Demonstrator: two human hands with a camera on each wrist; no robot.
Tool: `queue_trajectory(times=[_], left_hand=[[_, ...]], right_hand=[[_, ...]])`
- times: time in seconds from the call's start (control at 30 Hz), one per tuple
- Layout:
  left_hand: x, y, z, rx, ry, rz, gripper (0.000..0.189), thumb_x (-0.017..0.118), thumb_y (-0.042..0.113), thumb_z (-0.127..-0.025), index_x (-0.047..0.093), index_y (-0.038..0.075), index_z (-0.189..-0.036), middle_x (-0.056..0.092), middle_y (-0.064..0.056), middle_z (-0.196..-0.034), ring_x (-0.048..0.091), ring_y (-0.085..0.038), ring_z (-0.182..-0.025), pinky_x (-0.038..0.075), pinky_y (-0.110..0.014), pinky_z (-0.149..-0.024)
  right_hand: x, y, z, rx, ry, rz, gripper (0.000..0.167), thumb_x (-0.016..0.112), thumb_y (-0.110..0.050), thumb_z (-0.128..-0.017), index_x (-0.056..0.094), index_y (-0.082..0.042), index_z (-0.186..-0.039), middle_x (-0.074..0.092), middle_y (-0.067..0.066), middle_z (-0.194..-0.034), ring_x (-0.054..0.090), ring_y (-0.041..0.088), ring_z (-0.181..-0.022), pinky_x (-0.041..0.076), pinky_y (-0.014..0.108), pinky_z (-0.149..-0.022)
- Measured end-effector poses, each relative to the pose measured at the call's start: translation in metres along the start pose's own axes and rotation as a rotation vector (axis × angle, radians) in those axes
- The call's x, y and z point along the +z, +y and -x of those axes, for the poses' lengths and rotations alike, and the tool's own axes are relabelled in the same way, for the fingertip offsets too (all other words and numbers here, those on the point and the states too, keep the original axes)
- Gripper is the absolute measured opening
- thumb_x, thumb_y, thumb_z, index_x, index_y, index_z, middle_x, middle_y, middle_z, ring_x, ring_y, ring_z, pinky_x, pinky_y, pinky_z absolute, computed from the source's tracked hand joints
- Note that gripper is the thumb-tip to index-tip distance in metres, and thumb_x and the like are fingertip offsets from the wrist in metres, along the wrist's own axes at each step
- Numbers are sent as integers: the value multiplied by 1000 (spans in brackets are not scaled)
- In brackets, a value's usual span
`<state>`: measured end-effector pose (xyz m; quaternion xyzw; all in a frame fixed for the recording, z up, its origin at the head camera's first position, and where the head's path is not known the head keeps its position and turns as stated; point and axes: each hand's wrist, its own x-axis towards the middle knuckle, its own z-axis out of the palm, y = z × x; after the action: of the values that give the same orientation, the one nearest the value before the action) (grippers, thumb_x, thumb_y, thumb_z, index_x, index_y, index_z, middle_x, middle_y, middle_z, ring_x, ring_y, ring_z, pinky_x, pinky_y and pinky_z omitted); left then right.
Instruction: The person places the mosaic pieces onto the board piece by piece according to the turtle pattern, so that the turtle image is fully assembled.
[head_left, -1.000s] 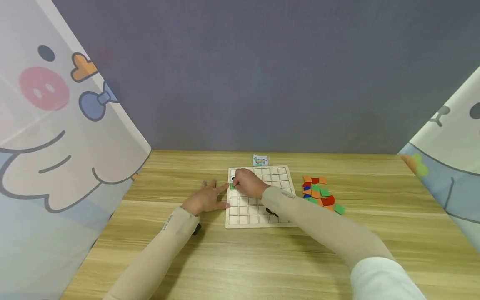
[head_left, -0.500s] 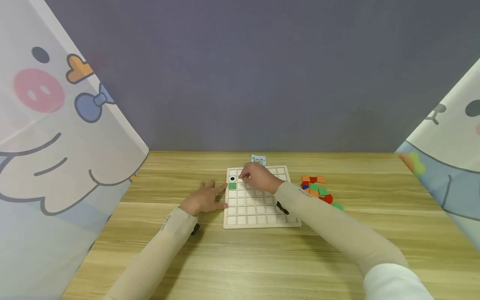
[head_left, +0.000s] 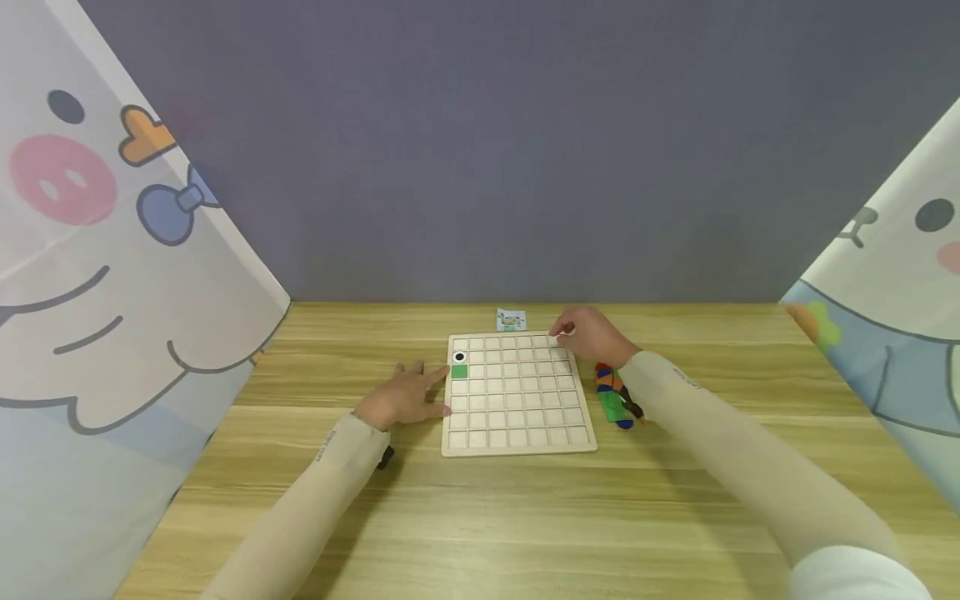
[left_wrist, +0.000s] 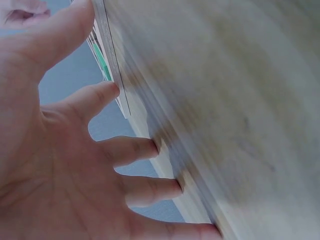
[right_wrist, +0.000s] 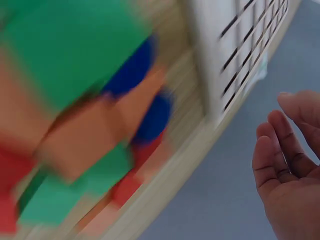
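Observation:
A pale wooden grid board lies on the table. In its left column sit a white tile with a black dot and, just below that, a green square tile. My left hand rests with fingers spread; its thumb and index finger are at the board's left edge, and the other fingertips meet the tabletop in the left wrist view. Over the board's top right corner is my right hand, fingers loosely bent with nothing between them in the right wrist view. Below it lies a pile of coloured tiles, partly hidden by the wrist.
A small printed card lies behind the board. Green, orange, red and blue tiles overlap in the pile, blurred in the right wrist view. A grey panel rises at the table's back edge, with cartoon-printed panels at both sides.
My right hand has moved right from the board's left column to its top right corner, uncovering the dotted tile and the green tile. The left hand stays at the board's edge.

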<state>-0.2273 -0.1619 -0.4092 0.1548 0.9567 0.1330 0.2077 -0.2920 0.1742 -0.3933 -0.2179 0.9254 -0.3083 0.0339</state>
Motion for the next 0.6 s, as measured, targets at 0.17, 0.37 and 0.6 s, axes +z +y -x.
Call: queue_trajectory(times=[0.17, 0.37, 0.6], left_hand=[[-1, -1, 1, 8, 0, -7, 79, 63, 48, -87, 24, 25, -151, 11, -31, -150, 7, -60, -130, 29, -71, -91], [-2, -1, 0, 17, 6, -4, 78, 62, 47, -88, 24, 24, -151, 11, -32, -150, 6, -60, -130, 29, -70, -92], [-1, -2, -1, 41, 12, -12, 79, 63, 48, -87, 25, 23, -151, 12, -34, -149, 7, -61, -129, 27, -70, -94]], right_hand=[[-16, 29, 16, 50, -22, 14, 16, 62, -5, -89, 70, -2, -103, 61, 10, -105, 54, 27, -95, 46, 45, -82], [-27, 55, 32, 71, -39, 73, 14, 59, -4, -90, 70, -3, -98, 62, 11, -102, 56, 28, -89, 48, 44, -78], [-33, 74, 46, 151, -63, 76, 7, 64, -5, -88, 70, -5, -92, 65, 5, -92, 59, 22, -81, 51, 40, -73]])
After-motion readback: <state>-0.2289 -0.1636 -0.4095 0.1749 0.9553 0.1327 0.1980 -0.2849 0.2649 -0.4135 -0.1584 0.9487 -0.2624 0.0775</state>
